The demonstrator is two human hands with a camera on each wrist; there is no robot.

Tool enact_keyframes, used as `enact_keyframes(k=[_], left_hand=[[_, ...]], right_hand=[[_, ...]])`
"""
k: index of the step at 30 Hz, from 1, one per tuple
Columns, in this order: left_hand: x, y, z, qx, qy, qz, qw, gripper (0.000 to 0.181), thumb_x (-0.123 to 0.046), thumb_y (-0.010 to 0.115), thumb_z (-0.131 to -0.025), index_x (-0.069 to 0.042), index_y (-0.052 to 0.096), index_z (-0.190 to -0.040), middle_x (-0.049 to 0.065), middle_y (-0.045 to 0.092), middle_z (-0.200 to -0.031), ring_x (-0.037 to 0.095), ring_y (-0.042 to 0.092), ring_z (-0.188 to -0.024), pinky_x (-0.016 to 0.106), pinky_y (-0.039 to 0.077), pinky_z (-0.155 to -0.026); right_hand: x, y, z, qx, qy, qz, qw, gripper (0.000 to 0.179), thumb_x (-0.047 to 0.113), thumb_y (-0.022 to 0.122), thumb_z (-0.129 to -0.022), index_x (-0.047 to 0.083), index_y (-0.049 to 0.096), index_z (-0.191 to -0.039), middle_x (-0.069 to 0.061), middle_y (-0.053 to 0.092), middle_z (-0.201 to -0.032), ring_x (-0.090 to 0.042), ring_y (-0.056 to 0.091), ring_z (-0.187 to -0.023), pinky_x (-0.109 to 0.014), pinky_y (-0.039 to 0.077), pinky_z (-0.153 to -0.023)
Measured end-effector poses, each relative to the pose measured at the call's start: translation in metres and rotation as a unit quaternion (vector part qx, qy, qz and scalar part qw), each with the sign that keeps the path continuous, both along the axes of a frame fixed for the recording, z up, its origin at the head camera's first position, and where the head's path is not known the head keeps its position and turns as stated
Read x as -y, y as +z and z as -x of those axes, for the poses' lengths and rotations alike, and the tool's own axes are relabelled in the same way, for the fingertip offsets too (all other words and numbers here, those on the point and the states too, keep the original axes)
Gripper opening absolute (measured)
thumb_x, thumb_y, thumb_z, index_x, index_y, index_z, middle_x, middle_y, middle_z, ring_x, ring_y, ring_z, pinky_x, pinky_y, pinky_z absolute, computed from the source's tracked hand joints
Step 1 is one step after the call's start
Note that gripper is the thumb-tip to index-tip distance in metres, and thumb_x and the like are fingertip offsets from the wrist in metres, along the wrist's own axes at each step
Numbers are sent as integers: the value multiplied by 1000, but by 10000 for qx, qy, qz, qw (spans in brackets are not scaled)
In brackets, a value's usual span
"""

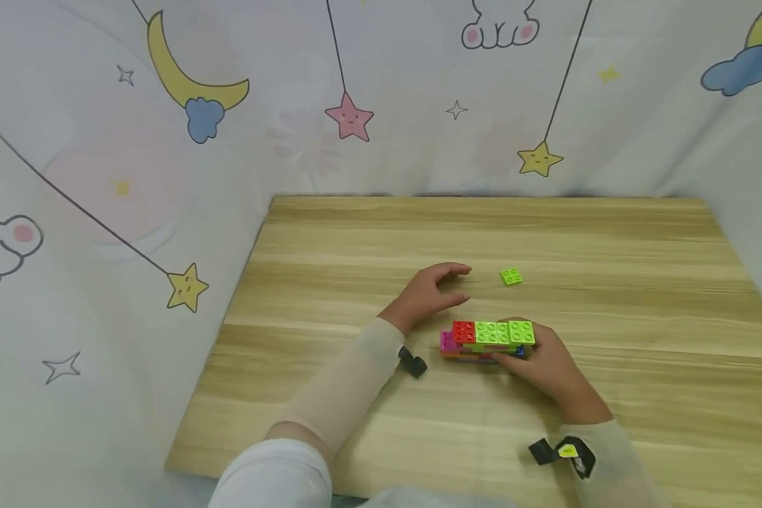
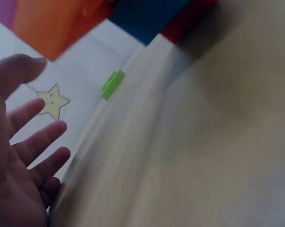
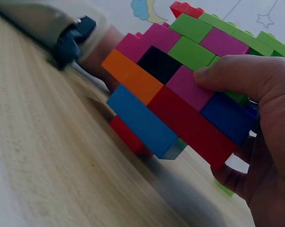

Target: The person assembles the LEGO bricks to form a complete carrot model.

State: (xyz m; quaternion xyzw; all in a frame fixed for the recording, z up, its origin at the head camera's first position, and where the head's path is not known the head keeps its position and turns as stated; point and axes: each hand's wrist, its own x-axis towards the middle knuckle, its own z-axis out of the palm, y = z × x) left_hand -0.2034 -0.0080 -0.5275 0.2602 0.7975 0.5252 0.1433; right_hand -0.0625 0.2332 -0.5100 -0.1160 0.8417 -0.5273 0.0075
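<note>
My right hand (image 1: 549, 367) grips a wall of stacked toy building bricks (image 1: 492, 333) at its right end, thumb on the near side. In the right wrist view this brick wall (image 3: 190, 101) shows courses of red, orange, blue, pink, black and light green, with a short red brick (image 3: 129, 136) lowest. My left hand (image 1: 428, 291) is just beyond the wall's left end, holding nothing, thumb and fingers spread apart. Past the wall lies a loose light green brick (image 1: 511, 276) with studs up, to the right of my left fingertips.
All of this is on a wood-grain table (image 1: 330, 240). A pale cloth (image 1: 406, 63) printed with stars and moons hangs behind its far edge and along the sides. Small black wrist cameras (image 1: 413, 362) sit on both sleeves.
</note>
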Motion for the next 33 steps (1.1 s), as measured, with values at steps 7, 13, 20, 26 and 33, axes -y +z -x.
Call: enact_keyframes(k=[7,13,20,26,33], left_hand=[[-44,-7,29,-752,-279,1038,9914,61,-44,80,-90,-28,61,-146,-13,58,-146,8,47,-139,32,35,-117],[-74,-8,40,-1291,-131,1996,9712,62,-51,82,-86,-36,62,-143,-19,61,-140,7,49,-133,36,32,-113],[-85,-7,43,-1512,19,2377,9595,40,-45,82,-88,-33,74,-125,-17,69,-126,8,54,-121,36,36,-102],[-81,-7,40,-1211,104,1702,9779,33,-38,82,-89,-29,77,-120,-15,71,-120,5,58,-114,31,39,-105],[-58,-2,25,-343,236,92,9991,28,-27,81,-91,-26,76,-119,-16,69,-117,2,62,-110,23,50,-95]], right_hand=[[-9,1,-3,-292,196,-199,9992,41,9,91,-79,11,73,-115,2,74,-107,-3,65,-99,-16,48,-90],[-24,4,-7,-243,155,-261,9992,40,9,91,-78,11,73,-114,4,74,-109,-3,65,-101,-15,47,-92],[-31,9,-11,-78,29,-415,9991,43,10,90,-79,7,72,-117,1,73,-110,-2,64,-100,-15,47,-91],[-33,8,-11,-84,-43,-540,9985,44,12,90,-80,7,71,-119,0,73,-109,-1,63,-99,-17,48,-89],[-38,2,-8,-161,-152,-462,9987,42,9,89,-81,9,71,-120,2,74,-110,-1,64,-100,-13,46,-91]])
